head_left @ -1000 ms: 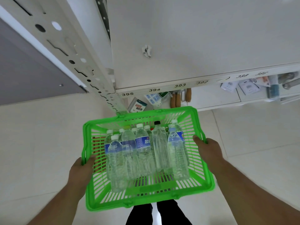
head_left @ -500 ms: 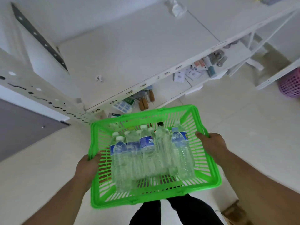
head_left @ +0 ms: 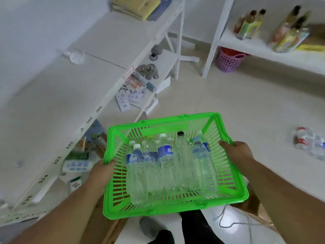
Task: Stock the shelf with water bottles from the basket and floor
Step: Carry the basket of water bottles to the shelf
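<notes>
I hold a bright green plastic basket in front of my body, above the floor. My left hand grips its left rim and my right hand grips its right rim. Several clear water bottles lie side by side inside it, most with white caps and blue labels, one with a black cap. More water bottles lie on the tiled floor at the right. A long white shelf with number tags along its edge runs along my left.
Packets and small goods sit on the lower board of the left shelf. A second white shelf with bottled goods stands at the back right, with a pink basket under it. A cardboard box and a loose cord lie by my feet.
My view has swung to the right, away from the left shelf and toward the open floor and the back shelf. Both hands keep hold of the basket, which turned with me.
</notes>
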`<move>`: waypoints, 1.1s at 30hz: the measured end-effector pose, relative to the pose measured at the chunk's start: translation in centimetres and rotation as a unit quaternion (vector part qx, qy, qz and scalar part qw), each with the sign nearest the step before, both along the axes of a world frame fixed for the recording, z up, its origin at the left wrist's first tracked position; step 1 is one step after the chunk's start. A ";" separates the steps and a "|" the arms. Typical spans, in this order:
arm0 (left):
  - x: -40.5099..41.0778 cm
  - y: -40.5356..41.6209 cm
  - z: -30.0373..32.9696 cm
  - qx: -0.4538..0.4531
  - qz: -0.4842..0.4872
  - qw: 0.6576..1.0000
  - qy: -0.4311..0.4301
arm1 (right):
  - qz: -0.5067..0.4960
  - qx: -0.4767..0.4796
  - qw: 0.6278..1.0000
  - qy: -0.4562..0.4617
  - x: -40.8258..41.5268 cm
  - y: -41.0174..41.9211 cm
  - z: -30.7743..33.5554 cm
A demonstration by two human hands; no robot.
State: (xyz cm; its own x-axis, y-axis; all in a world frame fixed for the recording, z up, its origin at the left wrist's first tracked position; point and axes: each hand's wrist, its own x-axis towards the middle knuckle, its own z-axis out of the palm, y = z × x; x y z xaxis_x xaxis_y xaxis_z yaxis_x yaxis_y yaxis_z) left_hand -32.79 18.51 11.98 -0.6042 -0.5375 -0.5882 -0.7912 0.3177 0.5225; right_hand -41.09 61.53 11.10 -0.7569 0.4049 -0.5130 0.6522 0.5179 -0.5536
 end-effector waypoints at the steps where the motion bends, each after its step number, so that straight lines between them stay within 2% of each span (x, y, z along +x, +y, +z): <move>1: -1.8 1.6 0.4 -0.011 -0.025 1.000 -0.002 | -0.014 -0.002 1.000 -0.001 -0.5 1.9 0.2; 8: -13.8 12.0 0.9 0.001 -0.114 0.993 0.015 | -0.094 -0.005 0.996 0.008 -4.6 13.0 1.5; 14: -22.7 18.8 0.5 0.079 -0.128 0.988 0.024 | -0.159 0.008 0.987 0.018 -8.6 19.6 2.6; 24: -39.8 26.6 -1.9 0.063 -0.244 0.968 0.004 | -0.253 0.027 0.967 -0.018 -18.0 25.4 2.0; 33: -54.3 32.8 -2.0 0.045 -0.291 0.956 -0.009 | -0.288 0.016 0.957 -0.043 -28.1 29.7 0.6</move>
State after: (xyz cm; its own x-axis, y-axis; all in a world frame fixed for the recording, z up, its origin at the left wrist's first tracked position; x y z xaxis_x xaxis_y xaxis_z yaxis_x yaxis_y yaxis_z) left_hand -87.10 51.30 9.94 -0.7749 -0.0594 -0.6293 -0.5029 0.6610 0.5569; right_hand -69.21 91.19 11.66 -0.3587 0.7584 -0.5441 0.8772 0.0747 -0.4743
